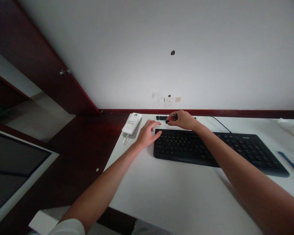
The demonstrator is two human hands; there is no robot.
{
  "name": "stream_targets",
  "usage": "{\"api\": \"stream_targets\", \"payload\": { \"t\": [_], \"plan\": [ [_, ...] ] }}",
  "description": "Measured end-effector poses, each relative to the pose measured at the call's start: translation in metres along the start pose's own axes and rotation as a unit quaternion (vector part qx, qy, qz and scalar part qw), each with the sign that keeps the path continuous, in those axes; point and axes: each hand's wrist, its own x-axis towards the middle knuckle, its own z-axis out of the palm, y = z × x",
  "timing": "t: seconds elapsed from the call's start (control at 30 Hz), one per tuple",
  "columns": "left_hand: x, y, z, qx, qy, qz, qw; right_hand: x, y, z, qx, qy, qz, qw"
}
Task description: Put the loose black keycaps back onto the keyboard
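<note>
A black keyboard point(186, 147) lies on the white table, its right half partly covered by my right forearm. Just beyond its back left edge, my right hand point(183, 119) pinches a small black keycap point(167, 121) between thumb and fingers. More black shows among the curled fingers, too small to make out. A row of black keycaps point(161, 117) is set along the table's back edge, partly hidden behind that hand. My left hand point(147, 134) is open at the keyboard's back left corner, thumb at the corner and fingers curved above the table, with nothing held.
A white power bank point(131, 124) with a short white strap or cable lies by the table's left edge. The keyboard's black cable point(221, 124) runs to the back. A blue strip-like thing point(290, 163) and white crumpled material point(291, 127) are at the right. Behind stands a wall with sockets point(172, 99).
</note>
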Motion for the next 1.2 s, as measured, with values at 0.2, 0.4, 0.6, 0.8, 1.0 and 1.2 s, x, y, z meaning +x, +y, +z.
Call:
{"api": "stream_targets", "payload": {
  "t": [0.2,0.4,0.6,0.8,1.0,1.2],
  "plan": [
    [0.003,0.021,-0.011,0.019,0.073,0.073,0.994,-0.007,-0.019,-0.007,0.269,-0.169,0.043,0.947],
    [0.002,0.022,-0.009,0.006,0.083,0.067,0.994,-0.010,-0.024,-0.005,0.298,-0.224,0.032,0.927],
    [0.001,0.020,-0.008,-0.009,0.088,0.075,0.993,-0.014,-0.025,-0.011,0.283,-0.227,0.025,0.932],
    [0.001,0.022,-0.009,-0.008,0.079,0.068,0.995,-0.013,-0.023,-0.012,0.270,-0.206,0.018,0.940],
    [0.001,0.025,-0.009,-0.015,0.085,0.065,0.994,-0.013,-0.026,-0.011,0.230,-0.182,0.003,0.956],
    [0.001,0.023,-0.006,-0.028,0.092,0.059,0.994,-0.011,-0.024,-0.010,0.173,-0.154,-0.033,0.972]
  ]
}}
